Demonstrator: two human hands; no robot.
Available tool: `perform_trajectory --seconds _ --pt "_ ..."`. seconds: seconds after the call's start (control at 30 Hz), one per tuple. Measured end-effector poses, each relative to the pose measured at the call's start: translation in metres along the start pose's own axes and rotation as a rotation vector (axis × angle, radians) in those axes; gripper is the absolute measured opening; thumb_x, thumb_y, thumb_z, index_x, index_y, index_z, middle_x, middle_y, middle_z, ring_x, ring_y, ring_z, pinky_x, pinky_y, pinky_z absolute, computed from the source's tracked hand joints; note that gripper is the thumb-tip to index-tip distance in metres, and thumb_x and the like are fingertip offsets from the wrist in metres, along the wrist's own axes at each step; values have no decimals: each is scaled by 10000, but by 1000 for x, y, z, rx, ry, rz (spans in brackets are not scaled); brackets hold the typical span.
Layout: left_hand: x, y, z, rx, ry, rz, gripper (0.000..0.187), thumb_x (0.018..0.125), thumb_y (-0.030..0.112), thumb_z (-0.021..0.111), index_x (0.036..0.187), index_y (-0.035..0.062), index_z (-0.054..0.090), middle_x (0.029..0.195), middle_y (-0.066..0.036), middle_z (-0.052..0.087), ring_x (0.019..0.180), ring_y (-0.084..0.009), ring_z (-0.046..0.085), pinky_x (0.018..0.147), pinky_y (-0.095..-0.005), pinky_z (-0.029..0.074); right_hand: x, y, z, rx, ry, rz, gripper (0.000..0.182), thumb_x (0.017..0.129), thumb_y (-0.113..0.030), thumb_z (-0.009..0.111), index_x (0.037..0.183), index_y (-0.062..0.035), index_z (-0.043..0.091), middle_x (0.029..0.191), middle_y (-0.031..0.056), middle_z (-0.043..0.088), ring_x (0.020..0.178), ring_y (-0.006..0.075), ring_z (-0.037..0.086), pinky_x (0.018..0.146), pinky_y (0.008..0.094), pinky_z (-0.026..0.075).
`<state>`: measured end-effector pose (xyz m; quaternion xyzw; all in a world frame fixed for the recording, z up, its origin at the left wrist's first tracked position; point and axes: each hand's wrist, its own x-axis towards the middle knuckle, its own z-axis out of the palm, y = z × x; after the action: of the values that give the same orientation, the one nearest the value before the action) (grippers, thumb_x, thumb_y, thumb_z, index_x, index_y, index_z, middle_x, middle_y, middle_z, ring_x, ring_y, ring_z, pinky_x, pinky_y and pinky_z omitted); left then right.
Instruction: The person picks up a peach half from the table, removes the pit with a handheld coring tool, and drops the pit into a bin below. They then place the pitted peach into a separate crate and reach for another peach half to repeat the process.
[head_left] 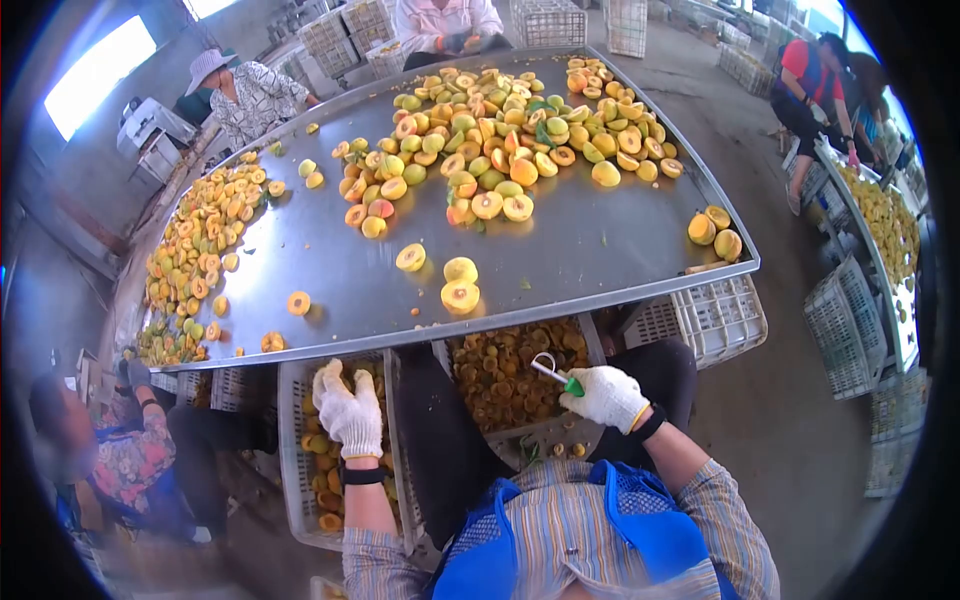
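Note:
My left hand (349, 413), in a white glove, hovers with fingers spread over a white crate (292, 470) of peach halves below the table edge; it holds nothing. My right hand (605, 396), also gloved, grips a green-handled pitting tool (556, 375) with a metal loop, held over a grey bin of pits and scraps (505, 380). Three halved peaches (448, 277) lie nearest me on the steel table (330, 270). A large pile of whole and halved peaches (510, 125) covers the far side.
Peach halves (200, 240) line the table's left edge. Three peaches (715, 232) sit at the right corner. White crates (715, 315) stand under the table. Other people work at the left (140, 450), far left (245, 95), far end (445, 25) and right (815, 80).

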<state>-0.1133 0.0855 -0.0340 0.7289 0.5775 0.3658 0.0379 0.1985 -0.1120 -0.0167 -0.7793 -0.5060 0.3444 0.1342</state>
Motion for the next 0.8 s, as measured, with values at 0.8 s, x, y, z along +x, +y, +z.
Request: perform_trajectory --seconds 0.8 --pt "99 133 107 -1294 -888 -259 399 858 195 676 1220 75 560 1010 -135 635 765 -232 629 563 -297 475 15 20 54 159 142 -250 244 827 -232 636 1009 -79 691 785 147 687 751 362 687 663 456 541"
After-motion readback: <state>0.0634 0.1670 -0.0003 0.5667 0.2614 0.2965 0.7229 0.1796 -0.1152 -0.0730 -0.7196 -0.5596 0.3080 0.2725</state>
